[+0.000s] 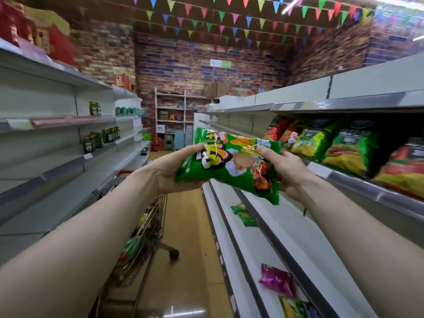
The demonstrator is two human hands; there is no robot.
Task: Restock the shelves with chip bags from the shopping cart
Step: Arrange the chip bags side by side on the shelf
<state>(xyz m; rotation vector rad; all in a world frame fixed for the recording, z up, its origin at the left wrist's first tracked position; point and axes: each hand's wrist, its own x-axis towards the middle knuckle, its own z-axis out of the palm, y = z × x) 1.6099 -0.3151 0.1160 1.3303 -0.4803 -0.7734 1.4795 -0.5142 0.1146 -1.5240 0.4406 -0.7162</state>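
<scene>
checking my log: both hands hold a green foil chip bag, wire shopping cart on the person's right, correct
No: the head view shows the wire shopping cart on the person's left, not right. The left hand and right hand do both hold the green foil chip bag.

1. The green chip bag (pixel 231 164) is glossy, sealed and tilted. It is gripped in mid-air by the left hand (pixel 176 172) and the right hand (pixel 291 174).
2. The shelf (pixel 367 187) on the right holds the shelved bags (pixel 344 152), green and red, in a row.
3. The shopping cart (pixel 142 237) is wire, at lower left, with packets inside.
</scene>
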